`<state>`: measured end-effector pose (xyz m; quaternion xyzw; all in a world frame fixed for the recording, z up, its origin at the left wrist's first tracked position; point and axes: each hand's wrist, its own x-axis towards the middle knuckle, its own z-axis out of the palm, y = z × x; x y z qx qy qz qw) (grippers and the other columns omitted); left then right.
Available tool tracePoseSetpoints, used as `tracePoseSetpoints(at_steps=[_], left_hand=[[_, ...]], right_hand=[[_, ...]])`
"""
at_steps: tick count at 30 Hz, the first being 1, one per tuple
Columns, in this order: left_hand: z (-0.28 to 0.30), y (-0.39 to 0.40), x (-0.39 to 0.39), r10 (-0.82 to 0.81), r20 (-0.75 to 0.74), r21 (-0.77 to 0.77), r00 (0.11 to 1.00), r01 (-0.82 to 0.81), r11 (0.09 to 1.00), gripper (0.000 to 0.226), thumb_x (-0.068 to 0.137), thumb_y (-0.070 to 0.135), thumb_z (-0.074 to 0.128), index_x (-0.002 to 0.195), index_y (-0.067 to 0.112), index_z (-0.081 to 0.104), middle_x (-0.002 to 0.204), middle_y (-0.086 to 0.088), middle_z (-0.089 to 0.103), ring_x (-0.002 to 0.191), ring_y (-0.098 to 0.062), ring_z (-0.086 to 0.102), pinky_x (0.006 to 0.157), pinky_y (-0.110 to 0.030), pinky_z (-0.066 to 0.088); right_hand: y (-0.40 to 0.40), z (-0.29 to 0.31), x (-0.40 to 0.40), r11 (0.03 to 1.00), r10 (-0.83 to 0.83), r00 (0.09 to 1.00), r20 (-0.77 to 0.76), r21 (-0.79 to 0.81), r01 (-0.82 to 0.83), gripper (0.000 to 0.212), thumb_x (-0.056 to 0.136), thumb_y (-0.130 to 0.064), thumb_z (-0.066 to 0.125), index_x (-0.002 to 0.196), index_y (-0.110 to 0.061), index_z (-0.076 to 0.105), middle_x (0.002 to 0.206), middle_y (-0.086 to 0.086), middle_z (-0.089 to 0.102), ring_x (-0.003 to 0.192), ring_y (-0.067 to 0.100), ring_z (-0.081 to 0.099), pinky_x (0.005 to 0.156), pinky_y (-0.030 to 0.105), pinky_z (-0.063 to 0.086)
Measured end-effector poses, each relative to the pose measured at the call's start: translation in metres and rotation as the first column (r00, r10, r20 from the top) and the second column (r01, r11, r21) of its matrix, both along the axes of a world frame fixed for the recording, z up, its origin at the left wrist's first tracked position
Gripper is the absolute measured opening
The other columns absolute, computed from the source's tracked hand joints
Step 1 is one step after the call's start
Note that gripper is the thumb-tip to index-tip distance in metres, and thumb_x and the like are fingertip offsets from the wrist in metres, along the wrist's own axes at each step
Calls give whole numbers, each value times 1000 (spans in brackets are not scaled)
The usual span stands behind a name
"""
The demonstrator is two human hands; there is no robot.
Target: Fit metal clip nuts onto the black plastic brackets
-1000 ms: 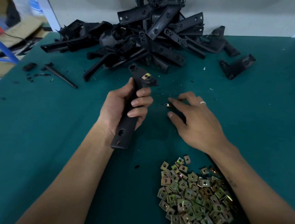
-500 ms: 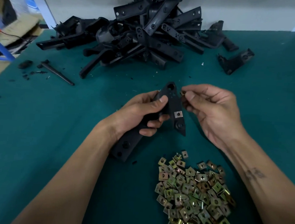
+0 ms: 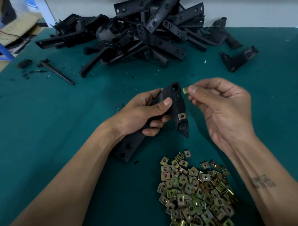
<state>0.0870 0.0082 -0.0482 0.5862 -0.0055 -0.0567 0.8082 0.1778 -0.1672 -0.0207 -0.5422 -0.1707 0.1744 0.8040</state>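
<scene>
Right hand (image 3: 225, 109) lifted clip nut (image 3: 185, 90) beside bracket (image 3: 175, 103) top.

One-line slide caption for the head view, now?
Left hand grips a black bracket; right hand pinches a clip nut beside its top edge.

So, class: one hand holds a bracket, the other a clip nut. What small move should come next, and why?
Probably slide the clip nut leftward onto the bracket edge. The right hand pinches it just beside the top end, apart from it, while the left hand grips the bracket, which already carries one fitted nut lower down.
</scene>
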Motion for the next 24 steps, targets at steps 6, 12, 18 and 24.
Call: tracePoseSetpoints(at_steps=[6, 12, 18, 24], left_hand=[[0, 0, 0, -8, 5, 3, 1000, 8, 1000, 15, 98, 26, 57, 103, 12, 55, 74, -4, 47, 52, -11, 33, 37, -17, 31], [0, 0, 1, -8, 9, 40, 1000, 7, 999, 19, 98, 27, 55, 104, 10, 50, 72, -3, 46, 50, -10, 33, 37, -17, 31], [-2, 0, 1, 13, 37, 68, 999, -16, 998, 18, 101, 25, 50, 108, 8, 47, 71, -4, 45, 49, -9, 33, 36, -17, 31], [-4, 2, 2, 101, 101, -23, 990, -99, 995, 20, 102, 25, 45, 109, 7, 47, 71, -3, 44, 49, -9, 36, 37, -18, 33]], right_hand=[[1, -4, 0, 998, 10, 1000, 2, -62, -10, 15, 66, -4, 82, 78, -3, 75, 73, 12, 73, 67, 18, 68, 66, 22, 55], [-1, -2, 1, 997, 32, 999, -2, -64, -32, 16, 64, -5, 82, 78, -3, 76, 75, 13, 74, 67, 18, 68, 66, 20, 55], [4, -4, -16, 994, 99, 990, -105, -27, -102, 16, 82, -15, 76, 81, 1, 74, 87, 21, 74, 76, 27, 70, 71, 37, 62], [-8, -7, -1, 893, 449, 851, -273, 100, -439, 54, 100, -49, 45, 110, -8, 78, 131, 18, 67, 118, 27, 62, 104, 42, 46]])
